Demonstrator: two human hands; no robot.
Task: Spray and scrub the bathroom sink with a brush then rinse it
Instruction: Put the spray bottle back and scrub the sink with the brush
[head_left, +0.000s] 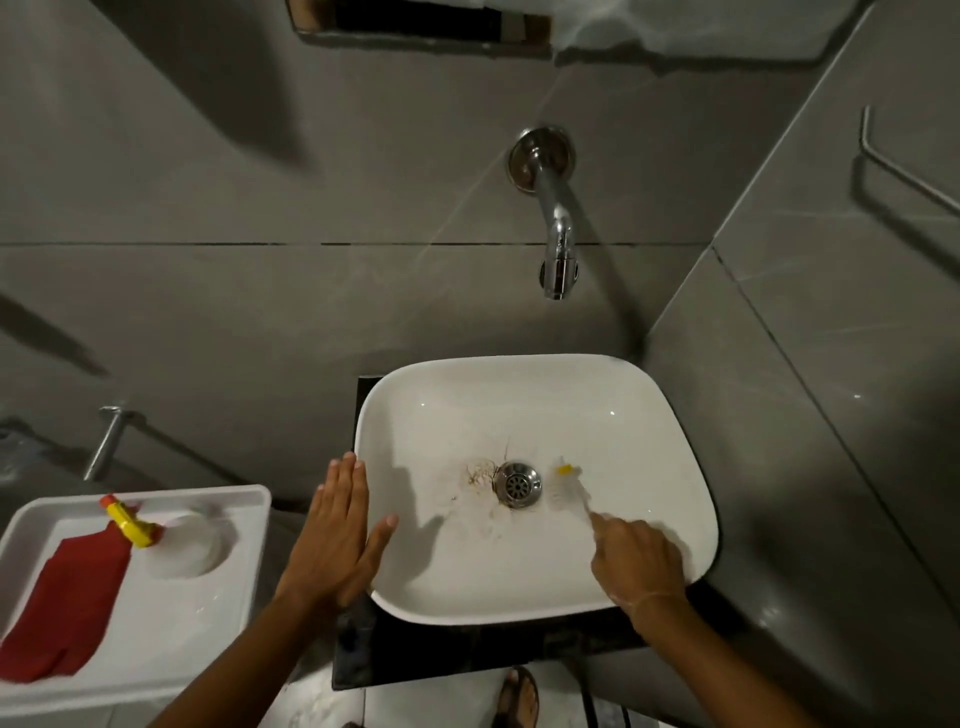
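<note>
Right hand (636, 558) clamped round brush (569, 486) handle, index finger laid along it. Bristle head just past fingertips, down on basin floor, touching drain (517, 483) rim on its rt side. Long axis running from fingers twd drain. Brown stain (480, 475) lying across drain, opp side from fingers, so next stroke probably over there. Left hand (337, 535) flat, open, holding nothing, braced on sink (519, 613) rim, nearer stain. Spray bottle (67, 587) well left, lying in tray (208, 623).

No lettering to read anywhere here, and the red spray bottle (62, 587) in the white tray (208, 670) shows no legible label.
</note>
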